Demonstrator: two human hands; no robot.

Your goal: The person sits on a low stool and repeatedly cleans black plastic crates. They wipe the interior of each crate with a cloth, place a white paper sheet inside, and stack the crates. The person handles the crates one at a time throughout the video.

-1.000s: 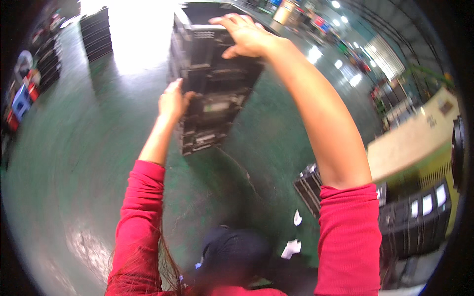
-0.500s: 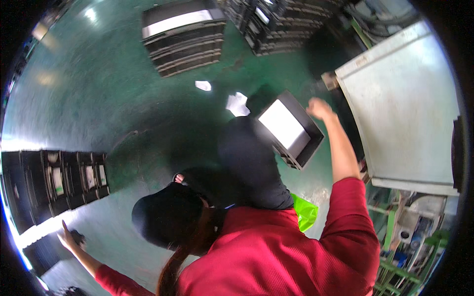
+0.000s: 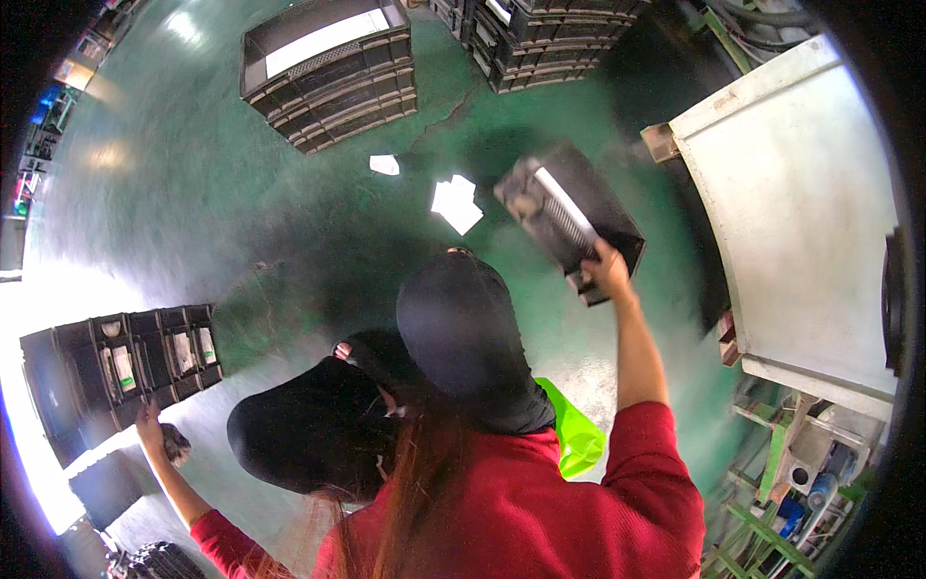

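My right hand [image 3: 610, 272] is closed on the lower end of a black plastic crate [image 3: 603, 198]. The crate is tipped over on the floor, with a strip of its white lining [image 3: 564, 201] showing. Motion blurs its edge. Far to the left, my left hand [image 3: 148, 429] is by the lower edge of a stack of black crates [image 3: 154, 357]. Against its palm is a small dark clump [image 3: 176, 444], seemingly held; its kind is unclear.
White paper scraps [image 3: 457, 204] lie on the green floor. More stacked black crates [image 3: 333, 92] stand at the far side. A pale, flat-topped table [image 3: 791, 212] bounds the right, with green-framed equipment [image 3: 772, 540] below it. A bright green bag [image 3: 576, 429] is beside my leg.
The crate at my right hand has tipped from standing open side up onto its side. My right hand has come down to its nearer end. My left hand has moved up toward the left stack.
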